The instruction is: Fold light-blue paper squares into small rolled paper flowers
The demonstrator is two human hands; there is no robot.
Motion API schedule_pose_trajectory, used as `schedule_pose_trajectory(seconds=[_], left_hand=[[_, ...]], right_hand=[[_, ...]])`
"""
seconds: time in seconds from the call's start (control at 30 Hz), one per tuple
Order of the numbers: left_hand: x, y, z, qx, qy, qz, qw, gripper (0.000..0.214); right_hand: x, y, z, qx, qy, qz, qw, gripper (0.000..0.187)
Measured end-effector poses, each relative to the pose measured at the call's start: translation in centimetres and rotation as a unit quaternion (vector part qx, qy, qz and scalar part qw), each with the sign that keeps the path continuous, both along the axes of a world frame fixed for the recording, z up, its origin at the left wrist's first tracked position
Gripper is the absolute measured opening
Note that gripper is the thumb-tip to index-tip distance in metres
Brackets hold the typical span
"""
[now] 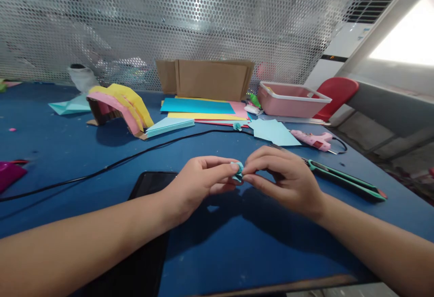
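Small teal paper piece (238, 172) sits pinched between both sets of fingertips just above the table (68, 152), left hand (200, 181) and right hand (285, 179) meeting equally on it; its shape seems rolled.

On the blue desk (237, 242), a black cable (101, 168) is laid from the left edge toward the middle, a dark flat slab (149, 184) is set at the near edge, coloured paper sheets (200, 109) and a pink tray (291, 100) are ranged along the far edge, and a pink glue gun (312, 139) and a green-handled cutter (346, 181) are placed by the right edge.
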State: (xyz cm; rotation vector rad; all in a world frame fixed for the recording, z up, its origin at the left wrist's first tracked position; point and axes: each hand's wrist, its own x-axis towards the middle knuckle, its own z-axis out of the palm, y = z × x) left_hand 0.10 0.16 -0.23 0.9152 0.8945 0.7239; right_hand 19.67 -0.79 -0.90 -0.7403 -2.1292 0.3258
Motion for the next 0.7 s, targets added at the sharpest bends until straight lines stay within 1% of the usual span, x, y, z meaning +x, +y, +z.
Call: schedule_pose_trajectory(seconds=[0.17, 0.4, 0.5, 0.57, 0.6, 0.63, 0.7], left_hand=[[0.05, 0.07, -0.27, -0.002, -0.010, -0.024, 1.000, 0.016], [0.21, -0.10, -0.15, -0.017, -0.016, -0.031, 0.999, 0.011], [0.24, -0.25, -0.09, -0.021, -0.013, -0.037, 0.999, 0.011], [0.22, -0.31, -0.18, -0.021, -0.014, -0.041, 0.999, 0.011], [0.20, -0.31, -0.24, -0.019, -0.016, -0.041, 0.999, 0.011], [0.17, -0.29, -0.29, -0.016, -0.017, -0.040, 0.999, 0.012], [0.11, -0.22, -0.33, -0.006, -0.015, -0.037, 0.999, 0.015]], right_hand=[[0.04, -0.31, 0.10, 0.106, -0.045, -0.004, 0.993, 0.012], [0.45, -0.61, -0.05, 0.165, -0.087, -0.004, 0.982, 0.012], [0.54, -0.53, -0.07, 0.174, -0.103, 0.004, 0.979, 0.011], [0.49, -0.42, 0.03, 0.161, -0.099, 0.013, 0.982, 0.012], [0.44, -0.36, 0.11, 0.138, -0.089, 0.017, 0.986, 0.013], [0.39, -0.27, 0.20, 0.104, -0.073, 0.022, 0.992, 0.013], [0.28, -0.06, 0.36, -0.001, -0.030, 0.027, 0.999, 0.013]])
